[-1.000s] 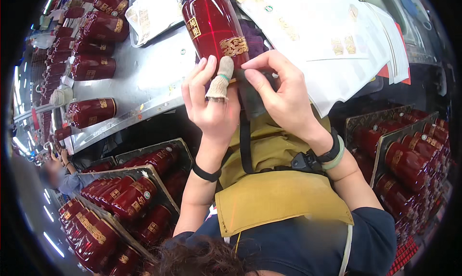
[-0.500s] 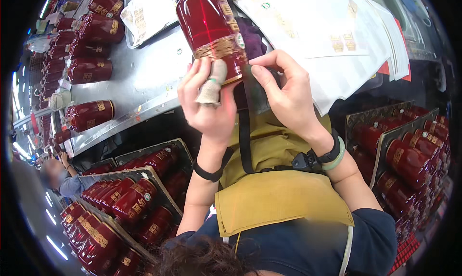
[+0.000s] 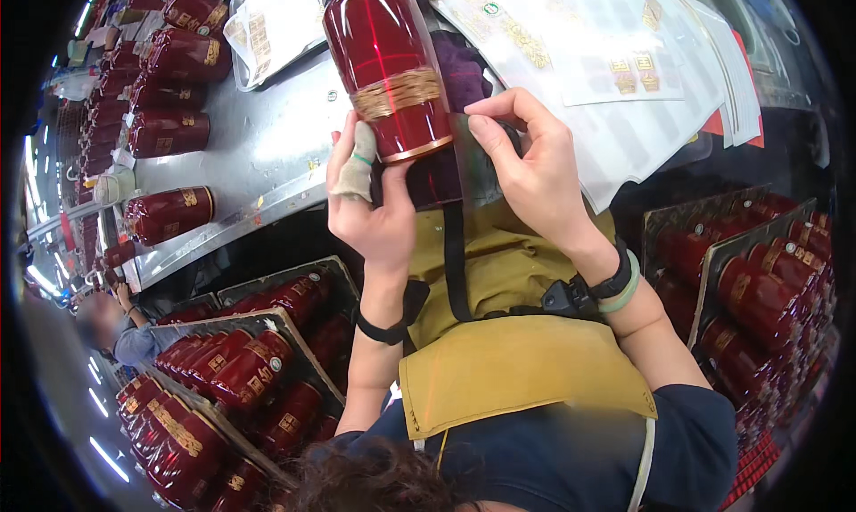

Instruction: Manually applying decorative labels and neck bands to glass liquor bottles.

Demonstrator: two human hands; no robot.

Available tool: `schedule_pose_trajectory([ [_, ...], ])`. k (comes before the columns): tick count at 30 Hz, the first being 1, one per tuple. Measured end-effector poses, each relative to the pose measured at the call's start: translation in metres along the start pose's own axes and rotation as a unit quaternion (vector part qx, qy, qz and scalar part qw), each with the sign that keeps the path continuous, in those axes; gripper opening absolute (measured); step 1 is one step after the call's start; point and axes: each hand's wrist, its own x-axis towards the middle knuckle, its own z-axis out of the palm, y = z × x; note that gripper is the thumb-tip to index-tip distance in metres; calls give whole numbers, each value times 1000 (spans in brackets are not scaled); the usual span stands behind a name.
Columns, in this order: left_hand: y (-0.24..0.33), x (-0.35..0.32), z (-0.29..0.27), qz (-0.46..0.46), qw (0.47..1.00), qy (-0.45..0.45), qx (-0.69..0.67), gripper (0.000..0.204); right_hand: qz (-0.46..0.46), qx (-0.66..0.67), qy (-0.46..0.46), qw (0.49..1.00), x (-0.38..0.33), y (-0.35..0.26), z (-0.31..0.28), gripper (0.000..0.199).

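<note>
A glossy dark red bottle (image 3: 383, 39) with a gold patterned band lies tilted at the front of the table, its base toward me. My left hand (image 3: 370, 213) grips it at the base, thumb below and fingers along its left side. One of its fingers wears a pale cloth finger cover (image 3: 358, 166). A thin red light line crosses the bottle. To the right of the base is my right hand (image 3: 535, 169), thumb and index pinched together. Whatever is between those fingertips is too small to make out.
White sheets with gold stickers (image 3: 571, 57) lie at the right of the metal table (image 3: 276, 128). A tray (image 3: 272, 30) with another sheet stands left, near several red bottles (image 3: 169, 133). Crates of bottles (image 3: 254, 365) flank me, more at right (image 3: 758, 289). A person (image 3: 125, 334) is far left.
The bottle has turned about its length, so its gold lettering and round sticker have gone from view. My left hand has shifted left around the base; the right hand stays nearly in place.
</note>
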Motion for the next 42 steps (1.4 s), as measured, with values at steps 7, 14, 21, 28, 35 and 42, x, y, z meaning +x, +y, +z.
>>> schedule_pose_trajectory([
  [7, 5, -5, 7, 11, 998, 27, 62, 58, -10, -4, -9, 1000, -1, -4, 2, 8],
  [14, -9, -5, -10, -60, 995, -47, 62, 49, -3, -53, 14, 998, 3, -7, -5, 8],
  [21, -8, 10, -27, -153, 954, -132, -221, 83, 19, -36, -16, 999, -1, -12, -2, 10],
  [28, -12, 71, -15, -387, 877, -64, -278, 62, -17, -28, -57, 998, -3, -11, -6, 8],
  [35, -22, 115, 4, -478, 741, -236, -408, 62, 10, -51, -10, 999, 8, -24, -19, 9],
  [42, -27, 84, -84, -402, 827, -51, -389, 52, -7, -21, -26, 999, 16, -26, -21, 9],
])
